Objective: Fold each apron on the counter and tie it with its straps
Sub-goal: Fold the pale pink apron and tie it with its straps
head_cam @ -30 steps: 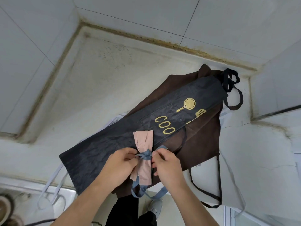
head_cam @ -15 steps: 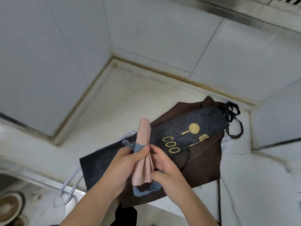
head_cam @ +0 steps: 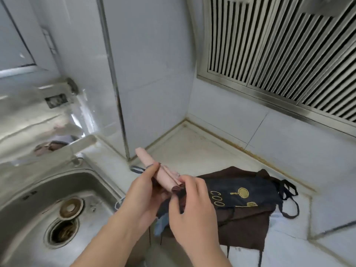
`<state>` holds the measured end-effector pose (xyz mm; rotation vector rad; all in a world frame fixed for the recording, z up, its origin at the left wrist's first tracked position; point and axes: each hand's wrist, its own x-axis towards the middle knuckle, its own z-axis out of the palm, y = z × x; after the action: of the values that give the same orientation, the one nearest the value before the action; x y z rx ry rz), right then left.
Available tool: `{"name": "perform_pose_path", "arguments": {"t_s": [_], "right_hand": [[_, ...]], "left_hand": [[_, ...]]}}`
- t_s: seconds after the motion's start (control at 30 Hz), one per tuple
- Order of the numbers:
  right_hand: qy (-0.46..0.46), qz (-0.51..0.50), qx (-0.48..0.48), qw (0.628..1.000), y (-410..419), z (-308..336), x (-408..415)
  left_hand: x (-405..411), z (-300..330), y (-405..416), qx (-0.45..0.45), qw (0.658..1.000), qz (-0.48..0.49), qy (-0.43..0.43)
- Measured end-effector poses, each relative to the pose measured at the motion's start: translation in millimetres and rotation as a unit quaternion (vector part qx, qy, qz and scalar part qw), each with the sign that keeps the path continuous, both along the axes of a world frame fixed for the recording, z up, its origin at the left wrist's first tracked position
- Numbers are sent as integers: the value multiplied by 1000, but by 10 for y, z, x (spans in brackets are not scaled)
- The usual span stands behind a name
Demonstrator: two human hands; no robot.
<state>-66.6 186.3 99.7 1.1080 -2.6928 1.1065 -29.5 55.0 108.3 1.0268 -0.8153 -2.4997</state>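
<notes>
A pink apron [head_cam: 154, 169], folded into a narrow bundle with a blue strap round it, is lifted off the counter and points up to the left. My left hand [head_cam: 143, 191] grips the bundle from below, thumb over the strap. My right hand [head_cam: 189, 203] pinches the bundle's lower end. A black apron [head_cam: 248, 191] with gold print lies flat on a brown apron [head_cam: 248, 228] on the white counter [head_cam: 192, 153], to the right of my hands.
A steel sink [head_cam: 48, 218] with an open drain sits at the left, its rim close to my left hand. Tiled walls enclose the counter corner. A slatted metal range hood [head_cam: 279, 45] hangs at the upper right.
The pink bundle has been lifted off the black apron and swung left toward the sink. The view has risen and turned left, bringing sink and hood into sight.
</notes>
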Motion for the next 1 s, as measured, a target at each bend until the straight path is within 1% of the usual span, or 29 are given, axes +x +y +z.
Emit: {"name": "perform_pose_path", "arguments": {"t_s": [0.07,0.2,0.27,0.3,0.33,0.37,0.43,0.53,0.6,0.67,0.7,0.73,0.8,0.83,0.87,0.9,0.97,1.0], "right_hand": [[20,21,-34,999,-21,203,131],[-1,38,-42,998,-110,597,307],[-11,65,-66,996,-153,833,451],[-33,83,-82,993,-161,928,484],[-83,99,-98,987,-186,1065,552],[-144,120,-118,975,-226,1179,609],[-257,155,-156,941,-327,1409,775],[-352,219,-203,887,-622,1702,1169],[-419,280,-225,834,-826,1838,1418],[-457,333,-229,792,-1083,1989,1763],[-464,351,-231,780,-1159,2052,1845],[-473,362,-237,767,-1353,2111,2088],[-479,372,-255,753,-1616,2187,2434],[-471,372,-262,756,-1749,2207,2624],[-462,370,-263,761,-1904,2226,2856],[-449,368,-266,770,-1969,2222,2961],[-423,387,-265,775,-2102,2241,3216],[-415,411,-254,771,-2149,2279,3342]], "left_hand": [[289,256,-48,-50,999,15,-15],[756,665,-236,-123,991,45,-41],[1017,833,-340,-165,984,51,-50],[1087,882,-371,-180,981,46,-56],[1185,940,-410,-195,977,42,-69],[1295,979,-457,-207,975,37,-75],[1526,1059,-564,-223,970,26,-94],[2017,1167,-810,-224,966,-26,-126],[2294,1213,-956,-220,962,-75,-143],[2641,1293,-1125,-238,957,-82,-141],[2712,1334,-1148,-263,954,-64,-126],[2965,1383,-1292,-308,945,-34,-106],[3352,1518,-1438,-414,909,15,-52],[3577,1595,-1500,-455,890,23,-18],[3853,1671,-1585,-480,877,19,17],[3997,1735,-1607,-488,871,12,48],[4355,1875,-1694,-497,864,2,75],[4521,1937,-1747,-503,861,-3,79]]}}
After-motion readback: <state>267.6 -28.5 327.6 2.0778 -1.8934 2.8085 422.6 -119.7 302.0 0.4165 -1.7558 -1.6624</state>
